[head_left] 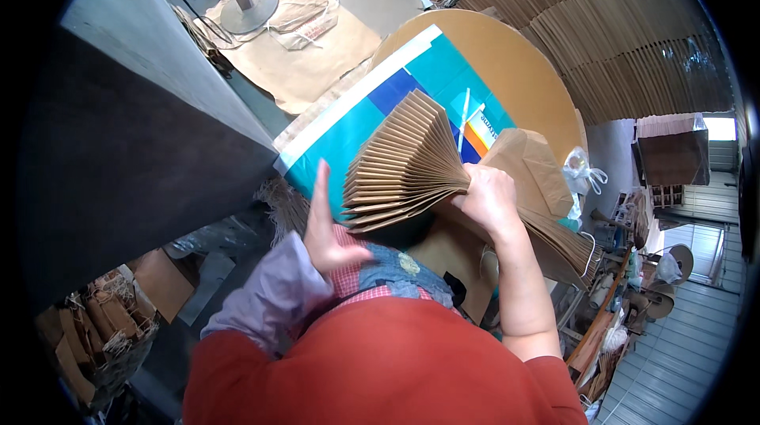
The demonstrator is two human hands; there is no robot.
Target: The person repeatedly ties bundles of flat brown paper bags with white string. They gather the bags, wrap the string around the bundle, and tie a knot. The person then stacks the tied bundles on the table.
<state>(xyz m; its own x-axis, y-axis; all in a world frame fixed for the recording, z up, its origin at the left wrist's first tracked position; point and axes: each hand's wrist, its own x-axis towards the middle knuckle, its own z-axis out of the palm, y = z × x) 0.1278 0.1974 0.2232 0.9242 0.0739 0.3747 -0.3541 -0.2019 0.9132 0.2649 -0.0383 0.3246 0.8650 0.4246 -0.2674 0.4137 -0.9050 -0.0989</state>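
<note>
Brown paper bags, folded flat and bundled, spread out like a fan above the round table. The right hand grips the bundle at its narrow end, fingers curled closed around the pinched edges, so the fan opens away from them toward the left and upward. The left hand stands open just beside the fan's lower left edges, palm facing the bags, fingers straight and pointing up, thumb stretched toward the body; whether the fingertips touch the paper cannot be told. A lilac sleeve covers the left forearm, while the right forearm is bare.

Beneath the fan lies a teal, blue and white sheet spread over the table's near side. More flat brown bags lie under and behind the right hand, running down to the right. Rows of overlapping brown bags cover the area beyond the table. On the left stands a large dark block with a grey top.
</note>
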